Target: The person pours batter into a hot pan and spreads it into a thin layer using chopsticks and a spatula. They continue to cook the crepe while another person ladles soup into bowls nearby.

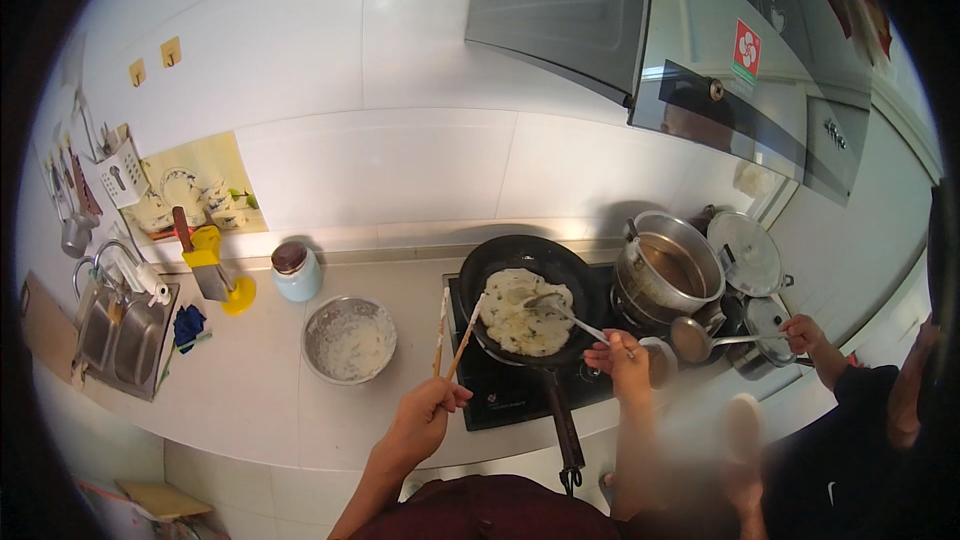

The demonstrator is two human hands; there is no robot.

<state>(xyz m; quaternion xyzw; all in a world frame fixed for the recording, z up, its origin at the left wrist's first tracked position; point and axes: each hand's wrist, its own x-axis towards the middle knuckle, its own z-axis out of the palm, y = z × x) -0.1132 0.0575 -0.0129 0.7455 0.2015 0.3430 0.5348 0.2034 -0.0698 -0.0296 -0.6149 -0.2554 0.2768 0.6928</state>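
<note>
In my left hand (425,412), fingers wrapped round them, is a pair of long chopsticks (464,344). Their tips spread apart and are coated with white batter, at the left rim of the black frying pan (480,258). My right hand (624,364) grips the handle of a metal spoon (590,328). The spoon's bowl touches a pale pancake (515,318) with green flecks lying in the pan. The pan sits on a black cooktop (503,402), its handle (562,420) pointing toward me. Left of the cooktop stands a steel bowl (309,355) containing white batter.
At right, a person's hand (803,333) holds a ladle (690,340) beside a large pot (645,292) of brownish liquid. Another hand (742,488) holds a pale oval object (744,428). A blue jar (297,280), cleaver (208,278) and sink (150,340) are left. The range hood (730,120) hangs above.
</note>
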